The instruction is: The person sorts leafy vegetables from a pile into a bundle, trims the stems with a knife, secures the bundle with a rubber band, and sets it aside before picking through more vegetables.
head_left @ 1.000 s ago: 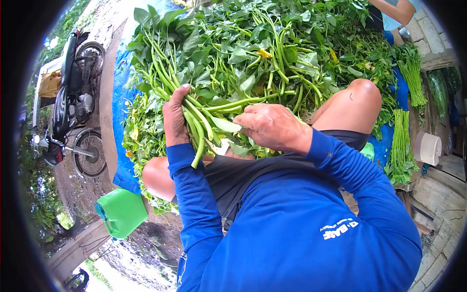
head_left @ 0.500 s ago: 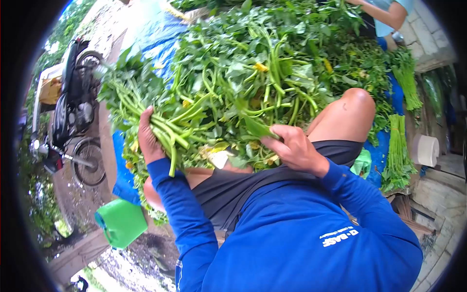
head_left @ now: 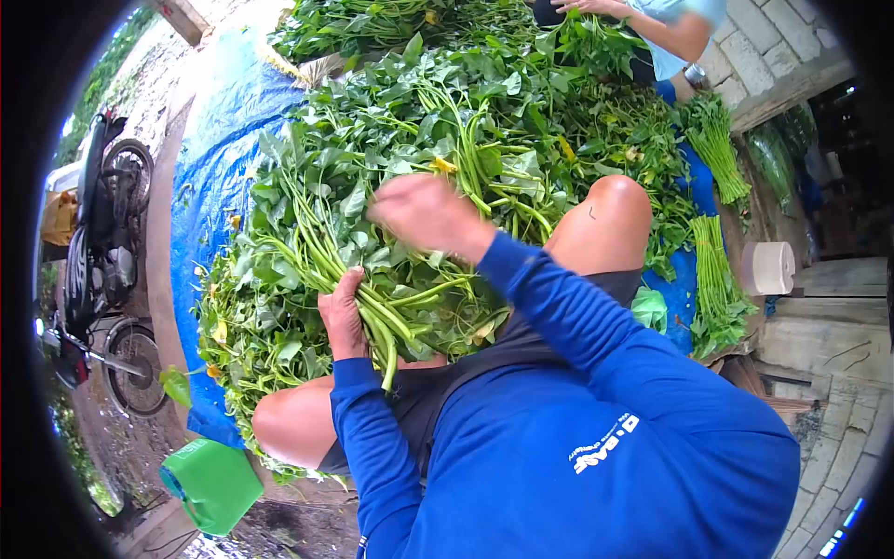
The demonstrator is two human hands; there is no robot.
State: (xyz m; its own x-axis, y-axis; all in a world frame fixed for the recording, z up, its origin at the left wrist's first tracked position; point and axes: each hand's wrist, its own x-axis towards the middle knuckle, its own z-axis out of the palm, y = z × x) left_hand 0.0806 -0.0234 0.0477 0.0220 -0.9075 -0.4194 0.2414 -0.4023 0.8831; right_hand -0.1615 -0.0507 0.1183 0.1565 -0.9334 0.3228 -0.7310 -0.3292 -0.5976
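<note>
The left hand has its fingers clamped around a bunch of green stems, bare ends toward the lap. Just beyond, the blurred right hand is over a leafy heap; whether its fingers are apart or together, one cannot tell. The heap covers much of a blue tarp. To its right lie 2 bundles. Farther off, 1 other person is beside the greens.

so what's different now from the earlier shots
The right hand has swung forward and left over the pile of greens; its fingers are blurred, and the leaf it held no longer shows there. The left hand has come rightward, still gripping its bunch of stems. The green jug hasn't moved.
</note>
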